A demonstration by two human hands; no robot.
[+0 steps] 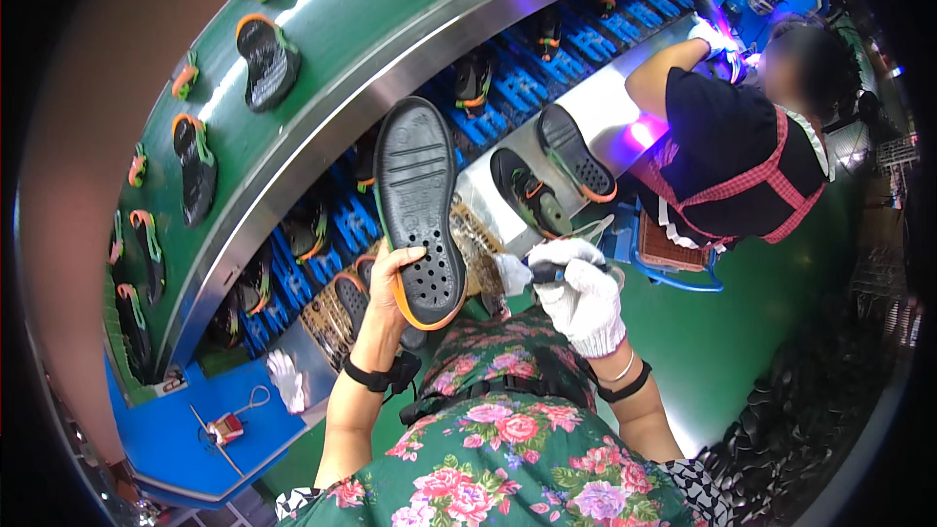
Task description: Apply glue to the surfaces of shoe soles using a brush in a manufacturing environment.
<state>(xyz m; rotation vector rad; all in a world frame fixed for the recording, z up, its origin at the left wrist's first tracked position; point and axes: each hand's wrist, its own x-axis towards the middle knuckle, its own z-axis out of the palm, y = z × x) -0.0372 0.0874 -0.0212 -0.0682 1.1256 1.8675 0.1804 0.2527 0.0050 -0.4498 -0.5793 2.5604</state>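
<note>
My bare left hand (385,285) grips a black shoe sole (415,161) by its heel end, the thumb on the perforated part. The sole stands with its hollow inner face toward me, its rim orange at the heel and green along one side. My right hand (584,310), in a white knitted glove, is closed around the dark handle of a brush-like tool (547,272). Its pale, blurred head points toward the sole, with a gap between them. Beyond my right hand, a dark shoe upper (527,190) and another black sole (574,154) lie on the pale work surface.
A green conveyor belt (332,10) carrying several soles curves along the far left. Blue racks (517,88) holding shoe parts run beside it. At the right, a person (732,137) works under purple light. A white glove (287,379) lies beside a blue table (176,439); dark pieces (791,429) are heaped lower right.
</note>
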